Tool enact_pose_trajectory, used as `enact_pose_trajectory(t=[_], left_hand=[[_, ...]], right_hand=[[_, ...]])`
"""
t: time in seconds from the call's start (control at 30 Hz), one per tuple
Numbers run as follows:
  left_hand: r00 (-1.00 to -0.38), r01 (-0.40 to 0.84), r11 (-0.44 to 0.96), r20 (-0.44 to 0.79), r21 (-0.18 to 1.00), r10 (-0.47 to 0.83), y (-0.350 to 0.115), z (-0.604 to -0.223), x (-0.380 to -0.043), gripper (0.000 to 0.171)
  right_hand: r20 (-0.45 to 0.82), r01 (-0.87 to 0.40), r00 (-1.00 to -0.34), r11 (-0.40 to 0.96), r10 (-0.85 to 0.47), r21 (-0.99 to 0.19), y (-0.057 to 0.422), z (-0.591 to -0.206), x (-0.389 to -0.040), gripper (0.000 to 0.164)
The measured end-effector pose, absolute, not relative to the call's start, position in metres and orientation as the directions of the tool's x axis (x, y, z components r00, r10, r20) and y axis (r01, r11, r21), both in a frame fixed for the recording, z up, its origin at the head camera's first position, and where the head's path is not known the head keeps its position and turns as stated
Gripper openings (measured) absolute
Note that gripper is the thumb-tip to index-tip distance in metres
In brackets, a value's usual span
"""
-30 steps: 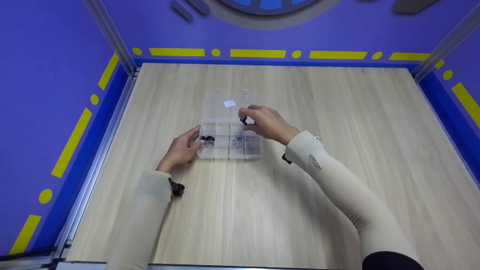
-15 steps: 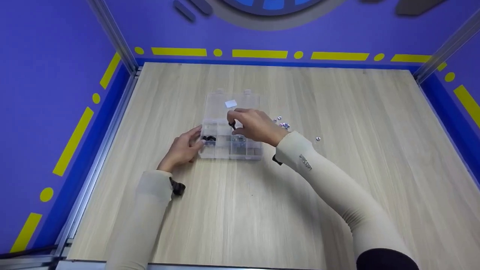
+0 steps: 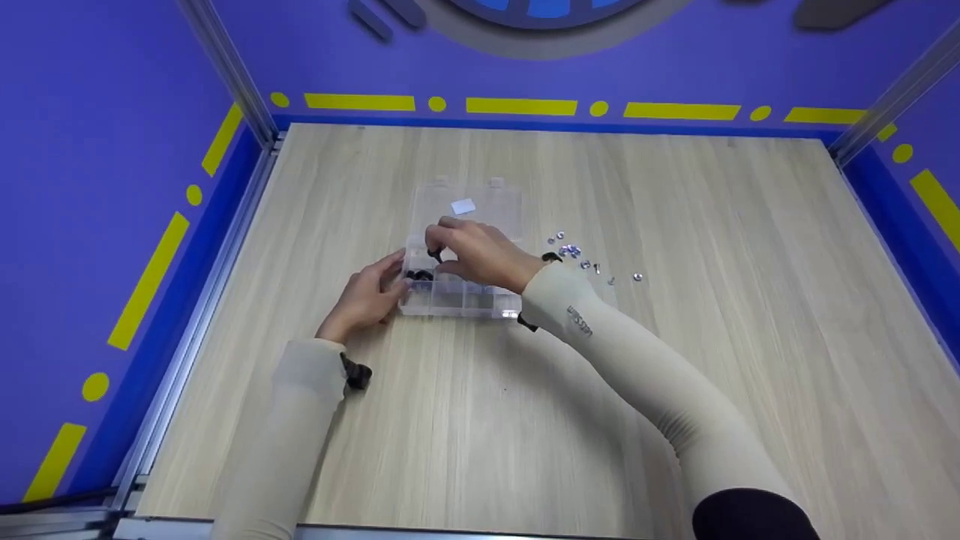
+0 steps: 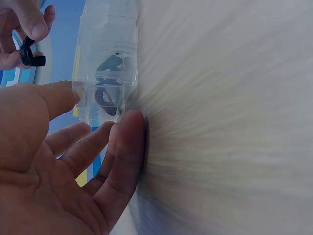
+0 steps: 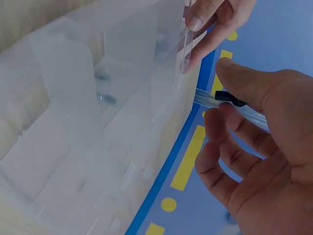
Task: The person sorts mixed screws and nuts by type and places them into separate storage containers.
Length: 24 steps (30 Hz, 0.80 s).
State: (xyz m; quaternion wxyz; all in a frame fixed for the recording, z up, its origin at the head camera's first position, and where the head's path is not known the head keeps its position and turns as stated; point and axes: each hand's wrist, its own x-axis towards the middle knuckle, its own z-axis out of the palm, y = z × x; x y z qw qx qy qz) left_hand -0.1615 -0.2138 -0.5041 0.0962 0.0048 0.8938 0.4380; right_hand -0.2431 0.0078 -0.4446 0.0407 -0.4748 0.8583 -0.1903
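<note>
A clear plastic compartment box [image 3: 448, 302] lies on the table with its lid [image 3: 499, 206] folded open to the back. My left hand [image 3: 364, 294] holds the box at its left side, thumb at the rim and fingers along the outer wall. Over the left compartments, my right hand [image 3: 480, 253] pinches a small black curved clip [image 4: 30, 55] between thumb and fingers. More black clips [image 3: 421, 276] sit in a left compartment, right below that hand. My right hand and forearm hide part of the box's right compartments.
Several small shiny metal screws [image 3: 571, 251] lie scattered on the wooden table [image 3: 487, 435] right of the box. On the lid is a white label [image 3: 463, 206]. Blue panels with yellow marks [image 3: 517, 107] border the table at the back and sides.
My right hand has moved left across the box, carrying the black clip from the right compartments to the left ones. More screws on the table have come into view. My left hand has stayed put.
</note>
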Motion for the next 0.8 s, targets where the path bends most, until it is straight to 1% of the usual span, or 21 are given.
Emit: enact_pose_trajectory(t=[0.13, 0.37, 0.63, 0.8], left_hand=[[-0.983, -0.060, 0.633, -0.154, 0.772, 0.095, -0.213, -0.503, -0.163, 0.061], [-0.985, -0.057, 0.648, -0.147, 0.760, 0.086, -0.215, -0.504, -0.162, 0.061], [-0.984, -0.060, 0.622, -0.152, 0.780, 0.094, -0.215, -0.505, -0.161, 0.061], [-0.982, -0.056, 0.621, -0.155, 0.782, 0.108, -0.215, -0.506, -0.162, 0.062]], right_hand=[[0.078, -0.798, -0.529, 0.464, -0.845, -0.385, 0.001, -0.447, -0.243, 0.022], [0.029, -0.779, -0.531, 0.474, -0.847, -0.411, -0.009, -0.449, -0.242, 0.019], [0.073, -0.791, -0.524, 0.453, -0.849, -0.411, -0.015, -0.457, -0.242, 0.015], [0.102, -0.799, -0.512, 0.430, -0.853, -0.419, -0.017, -0.460, -0.242, 0.008]])
